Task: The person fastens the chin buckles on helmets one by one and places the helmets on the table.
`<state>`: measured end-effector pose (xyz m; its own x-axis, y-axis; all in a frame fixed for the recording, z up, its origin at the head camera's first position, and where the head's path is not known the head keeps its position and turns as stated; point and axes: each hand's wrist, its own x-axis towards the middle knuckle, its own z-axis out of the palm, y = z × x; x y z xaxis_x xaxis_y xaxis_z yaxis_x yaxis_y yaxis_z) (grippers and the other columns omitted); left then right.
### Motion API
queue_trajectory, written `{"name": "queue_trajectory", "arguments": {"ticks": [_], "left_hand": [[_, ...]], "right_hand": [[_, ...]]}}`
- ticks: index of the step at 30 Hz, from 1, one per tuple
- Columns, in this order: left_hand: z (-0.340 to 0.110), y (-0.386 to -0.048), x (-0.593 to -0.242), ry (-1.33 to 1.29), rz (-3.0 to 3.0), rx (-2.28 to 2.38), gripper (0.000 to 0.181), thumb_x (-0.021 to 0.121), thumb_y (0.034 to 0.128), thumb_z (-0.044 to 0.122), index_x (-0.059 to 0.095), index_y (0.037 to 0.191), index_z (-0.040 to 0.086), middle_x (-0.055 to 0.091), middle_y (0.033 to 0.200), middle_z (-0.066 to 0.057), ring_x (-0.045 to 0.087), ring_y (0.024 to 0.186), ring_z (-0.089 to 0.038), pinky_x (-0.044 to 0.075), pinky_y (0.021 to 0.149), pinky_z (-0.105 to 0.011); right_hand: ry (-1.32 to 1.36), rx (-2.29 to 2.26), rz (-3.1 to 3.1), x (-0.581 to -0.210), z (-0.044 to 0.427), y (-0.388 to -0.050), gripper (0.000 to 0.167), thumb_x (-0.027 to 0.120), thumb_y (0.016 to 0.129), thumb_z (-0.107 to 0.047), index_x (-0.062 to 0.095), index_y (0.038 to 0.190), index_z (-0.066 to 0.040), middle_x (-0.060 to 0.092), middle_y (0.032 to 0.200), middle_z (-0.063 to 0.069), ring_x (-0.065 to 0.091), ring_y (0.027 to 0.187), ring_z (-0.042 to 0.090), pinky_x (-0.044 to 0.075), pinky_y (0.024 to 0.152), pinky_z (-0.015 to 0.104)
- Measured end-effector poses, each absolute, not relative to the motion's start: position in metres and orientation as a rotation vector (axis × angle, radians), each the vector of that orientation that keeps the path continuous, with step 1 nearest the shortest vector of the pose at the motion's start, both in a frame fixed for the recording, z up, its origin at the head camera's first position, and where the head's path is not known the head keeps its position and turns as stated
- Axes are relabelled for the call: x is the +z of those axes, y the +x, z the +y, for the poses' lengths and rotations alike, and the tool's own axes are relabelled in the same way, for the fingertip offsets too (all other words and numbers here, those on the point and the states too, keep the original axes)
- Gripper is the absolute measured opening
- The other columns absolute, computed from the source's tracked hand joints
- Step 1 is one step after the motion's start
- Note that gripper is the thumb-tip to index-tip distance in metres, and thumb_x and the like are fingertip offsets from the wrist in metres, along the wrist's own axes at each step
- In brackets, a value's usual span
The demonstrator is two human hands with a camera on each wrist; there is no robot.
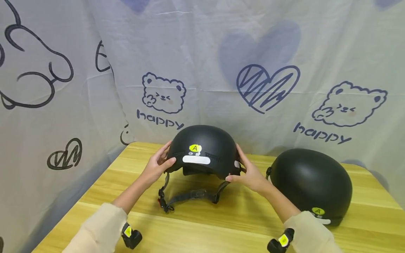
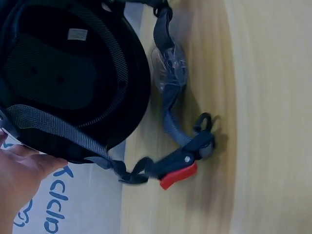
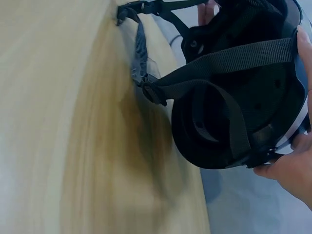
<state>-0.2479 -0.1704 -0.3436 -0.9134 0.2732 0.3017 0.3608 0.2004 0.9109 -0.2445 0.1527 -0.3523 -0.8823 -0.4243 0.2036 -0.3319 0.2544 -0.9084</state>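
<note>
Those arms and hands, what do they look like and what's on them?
The left hand and right hand are bare, without gloves. The left sleeve and right sleeve are cream, baggy-looking and stop short of the hands. Beside each sits a small black camera with a yellow sticker.

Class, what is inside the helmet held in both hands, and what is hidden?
Dark lining and a small white label show inside the held helmet. Its strap covers part of the lining, which cannot be seen.
</note>
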Motion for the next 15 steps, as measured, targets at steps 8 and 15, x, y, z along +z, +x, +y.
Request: {"name": "queue_trajectory", "arguments": {"ticks": [8, 15], "left_hand": [[-0.177, -0.241, -0.351, -0.662, -2.442, -1.781, 0.086, 0.063, 0.0856, 0.04, 0.015, 0.149, 0.006, 0.026, 0.147, -0.028, 0.037, 0.128, -0.047, 0.043, 0.097, -0.051], [-0.18, -0.235, -0.357, -0.698, -2.458, -1.745, 0.094, 0.064, 0.0813, 0.051, 0.014, 0.15, 0.011, 0.026, 0.147, -0.028, 0.041, 0.124, -0.049, 0.046, 0.093, -0.052]], "right_hand": [[-0.815, -1.8, 2.389, -0.359, 0.143, -0.231, 0.114, 0.079, 0.07, -0.042, 0.0, 0.15, -0.026, 0.005, 0.157, 0.013, 0.009, 0.143, 0.037, 0.014, 0.111, 0.059], [-0.838, -1.779, 2.53, -0.368, 0.138, -0.225, 0.117, 0.077, 0.063, -0.055, 0.007, 0.151, -0.021, 0.013, 0.155, 0.017, 0.018, 0.14, 0.041, 0.021, 0.107, 0.062]]}}
